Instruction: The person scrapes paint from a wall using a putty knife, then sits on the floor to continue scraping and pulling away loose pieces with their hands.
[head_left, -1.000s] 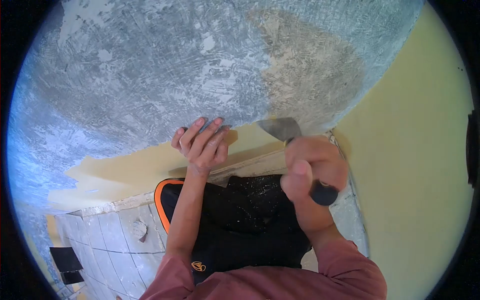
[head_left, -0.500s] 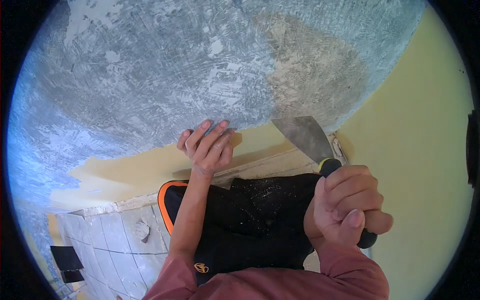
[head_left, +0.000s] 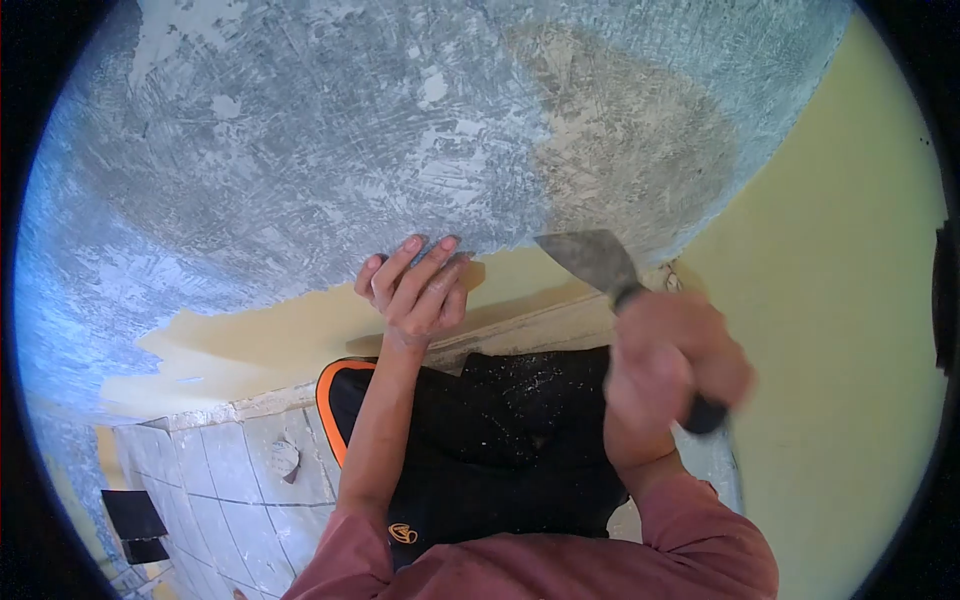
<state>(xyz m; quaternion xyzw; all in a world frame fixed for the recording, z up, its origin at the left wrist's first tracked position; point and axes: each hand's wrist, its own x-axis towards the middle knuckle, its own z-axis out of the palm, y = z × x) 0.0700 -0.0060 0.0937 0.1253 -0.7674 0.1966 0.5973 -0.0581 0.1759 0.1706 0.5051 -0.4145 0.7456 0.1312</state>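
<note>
My right hand [head_left: 680, 365], a little blurred, is wrapped round the dark handle of a putty knife [head_left: 590, 260]. The wide metal blade points up and left, its edge at the boundary between the scraped grey-blue wall [head_left: 350, 130] and a strip of yellow paint [head_left: 270, 330]. My left hand [head_left: 420, 290] holds nothing. Its fingers are curled but apart, with the fingertips against the lower edge of the scraped area. Pale flecks dot the black trousers [head_left: 500, 430] on my lap.
A yellow wall [head_left: 830, 290] meets the scraped one at the right. Below left is a tiled floor [head_left: 225, 475] with a pale flake [head_left: 285, 460] on it. Two dark flat pieces [head_left: 133, 515] lie at the far left. A ledge [head_left: 500, 330] runs along the wall's foot.
My right hand has moved up and left with the putty knife, and the blade lies at a flatter angle. My left hand has stayed in place.
</note>
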